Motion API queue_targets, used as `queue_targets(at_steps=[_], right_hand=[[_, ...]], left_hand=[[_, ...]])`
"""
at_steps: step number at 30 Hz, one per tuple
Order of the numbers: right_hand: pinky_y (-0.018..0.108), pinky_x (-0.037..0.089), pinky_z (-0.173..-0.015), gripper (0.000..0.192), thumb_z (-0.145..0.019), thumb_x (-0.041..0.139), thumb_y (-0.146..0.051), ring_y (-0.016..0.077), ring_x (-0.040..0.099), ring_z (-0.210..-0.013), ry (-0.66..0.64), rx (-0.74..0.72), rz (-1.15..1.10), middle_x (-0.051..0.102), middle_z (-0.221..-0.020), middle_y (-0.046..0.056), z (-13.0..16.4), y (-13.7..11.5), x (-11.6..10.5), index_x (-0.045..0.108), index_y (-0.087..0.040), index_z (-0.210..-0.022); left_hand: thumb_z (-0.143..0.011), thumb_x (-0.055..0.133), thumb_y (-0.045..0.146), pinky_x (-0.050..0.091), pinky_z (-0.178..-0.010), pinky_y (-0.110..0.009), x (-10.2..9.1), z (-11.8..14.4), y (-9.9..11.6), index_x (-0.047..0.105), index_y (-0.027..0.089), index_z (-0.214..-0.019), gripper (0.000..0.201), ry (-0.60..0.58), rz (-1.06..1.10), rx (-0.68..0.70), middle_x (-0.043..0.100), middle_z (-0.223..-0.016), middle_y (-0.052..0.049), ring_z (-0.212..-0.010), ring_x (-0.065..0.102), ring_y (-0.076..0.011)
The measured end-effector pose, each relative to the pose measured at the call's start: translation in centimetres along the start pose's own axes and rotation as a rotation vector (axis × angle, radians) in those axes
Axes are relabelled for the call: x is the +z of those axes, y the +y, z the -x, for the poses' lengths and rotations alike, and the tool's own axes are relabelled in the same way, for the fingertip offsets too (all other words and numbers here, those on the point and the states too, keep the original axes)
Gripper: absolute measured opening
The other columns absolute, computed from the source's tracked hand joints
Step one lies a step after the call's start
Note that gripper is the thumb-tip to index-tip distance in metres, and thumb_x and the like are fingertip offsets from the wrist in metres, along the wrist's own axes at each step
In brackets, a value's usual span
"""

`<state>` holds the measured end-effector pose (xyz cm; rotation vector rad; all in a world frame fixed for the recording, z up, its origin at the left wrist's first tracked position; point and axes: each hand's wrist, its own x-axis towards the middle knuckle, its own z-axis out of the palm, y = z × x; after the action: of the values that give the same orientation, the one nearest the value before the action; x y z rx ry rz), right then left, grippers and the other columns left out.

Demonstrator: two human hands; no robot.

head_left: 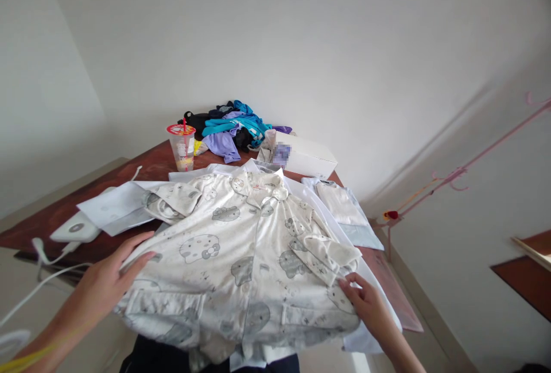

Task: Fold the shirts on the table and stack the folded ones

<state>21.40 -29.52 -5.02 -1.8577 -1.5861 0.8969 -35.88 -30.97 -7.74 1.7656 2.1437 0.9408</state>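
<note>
A white short-sleeved pajama shirt (232,247) with grey cartoon cat prints lies spread front side up, its collar toward the wall and its hem hanging over the table's near edge. My left hand (118,267) rests at the shirt's left side, thumb and fingers apart. At the right side, my right hand (364,301) has its fingers curled on the shirt's edge just below the sleeve cuff. Beneath the shirt, a white cloth (387,298) sticks out on the right.
Behind are a plastic cup (182,152) with a straw, a heap of clothes (235,126) and a white box (307,155). Folded clothes (344,206) lie at the right. Left are papers (114,206) and a white device (77,226) with a cable. A pink rack (456,175) stands right.
</note>
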Motion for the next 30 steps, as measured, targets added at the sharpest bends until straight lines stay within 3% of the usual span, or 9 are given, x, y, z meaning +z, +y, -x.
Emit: queue_targets(at_steps=[3, 6, 10, 12, 17, 21, 24, 27, 30], right_hand=[[0.026, 0.032, -0.05, 0.053, -0.085, 0.056, -0.076, 0.0143, 0.046, -0.049, -0.049, -0.026, 0.12, 0.048, -0.054, -0.005, -0.1, 0.3, -0.7, 0.056, -0.023, -0.084], [0.028, 0.041, -0.057, 0.045, -0.087, 0.06, -0.068, 0.0164, 0.055, -0.051, 0.037, -0.07, 0.241, 0.056, -0.059, -0.004, -0.5, -0.8, -2.5, 0.062, -0.023, -0.095], [0.029, 0.044, -0.06, 0.044, -0.095, 0.051, -0.064, 0.0181, 0.061, -0.059, 0.092, -0.179, 0.273, 0.061, -0.066, 0.0, -1.9, -5.1, -4.3, 0.066, -0.023, -0.094], [0.028, 0.044, -0.061, 0.042, -0.098, 0.05, -0.061, 0.0173, 0.06, -0.059, 0.049, -0.26, 0.287, 0.059, -0.065, 0.0, -3.1, -8.0, -4.0, 0.067, -0.022, -0.094], [0.027, 0.042, -0.058, 0.034, -0.099, 0.054, -0.052, 0.0161, 0.058, -0.06, -0.128, -0.42, 0.254, 0.058, -0.064, -0.001, -7.7, -14.6, -1.1, 0.069, -0.022, -0.096], [0.025, 0.044, -0.061, 0.029, -0.1, 0.054, -0.047, 0.0153, 0.063, -0.062, -0.25, -0.509, 0.152, 0.064, -0.066, -0.001, -12.5, -17.4, 1.9, 0.068, -0.022, -0.094], [0.025, 0.045, -0.063, 0.024, -0.099, 0.056, -0.041, 0.0149, 0.063, -0.061, -0.305, -0.53, 0.126, 0.066, -0.064, -0.002, -15.8, -17.2, 4.4, 0.067, -0.021, -0.091], [0.025, 0.043, -0.062, 0.024, -0.099, 0.056, -0.036, 0.0139, 0.058, -0.058, -0.297, -0.524, 0.106, 0.065, -0.062, -0.002, -18.1, -15.2, 6.9, 0.067, -0.02, -0.085], [0.025, 0.042, -0.06, 0.028, -0.1, 0.054, -0.037, 0.0132, 0.056, -0.057, -0.293, -0.496, 0.035, 0.065, -0.063, -0.001, -19.0, -13.2, 8.4, 0.066, -0.019, -0.081]], left_hand=[[-0.088, 0.056, 0.064, 0.051, -0.082, -0.028, -1.3, -0.1, -0.1, 0.058, 0.051, -0.123, 0.038, 0.041, -0.034, 0.052, 0.076, -0.113, 0.012, -0.08, 0.072, -0.0217], [-0.092, 0.055, 0.059, 0.048, -0.076, -0.025, -3.4, -1.0, 1.4, 0.063, 0.044, -0.112, 0.027, 0.138, -0.092, 0.168, 0.073, -0.097, 0.009, -0.079, 0.067, -0.0192], [-0.098, 0.053, 0.049, 0.047, -0.072, -0.023, -4.8, -3.2, 6.8, 0.066, 0.031, -0.108, 0.024, 0.281, -0.005, 0.303, 0.071, -0.103, 0.004, -0.075, 0.061, -0.0154], [-0.099, 0.055, 0.044, 0.048, -0.072, -0.023, -4.2, -4.5, 10.6, 0.068, 0.025, -0.107, 0.024, 0.235, 0.102, 0.384, 0.071, -0.101, 0.001, -0.078, 0.062, -0.0158], [-0.105, 0.049, 0.036, 0.046, -0.069, -0.024, -0.9, -7.7, 19.5, 0.071, 0.02, -0.107, 0.028, -0.08, 0.197, 0.627, 0.072, -0.098, -0.004, -0.075, 0.062, -0.014], [-0.102, 0.053, 0.035, 0.046, -0.07, -0.026, 3.3, -11.0, 23.7, 0.074, 0.022, -0.103, 0.024, -0.258, 0.172, 0.746, 0.074, -0.091, -0.004, -0.076, 0.064, -0.016], [-0.099, 0.057, 0.031, 0.044, -0.068, -0.027, 7.5, -13.9, 23.9, 0.075, 0.022, -0.098, 0.02, -0.354, 0.144, 0.758, 0.074, -0.086, -0.003, -0.076, 0.066, -0.0178], [-0.097, 0.058, 0.029, 0.043, -0.065, -0.027, 11.6, -16.4, 22.0, 0.075, 0.021, -0.09, 0.02, -0.407, 0.153, 0.68, 0.073, -0.081, -0.003, -0.071, 0.065, -0.0177], [-0.1, 0.055, 0.029, 0.043, -0.066, -0.026, 14.1, -17.4, 19.8, 0.074, 0.02, -0.091, 0.023, -0.415, 0.189, 0.614, 0.075, -0.083, -0.003, -0.071, 0.066, -0.0174]])
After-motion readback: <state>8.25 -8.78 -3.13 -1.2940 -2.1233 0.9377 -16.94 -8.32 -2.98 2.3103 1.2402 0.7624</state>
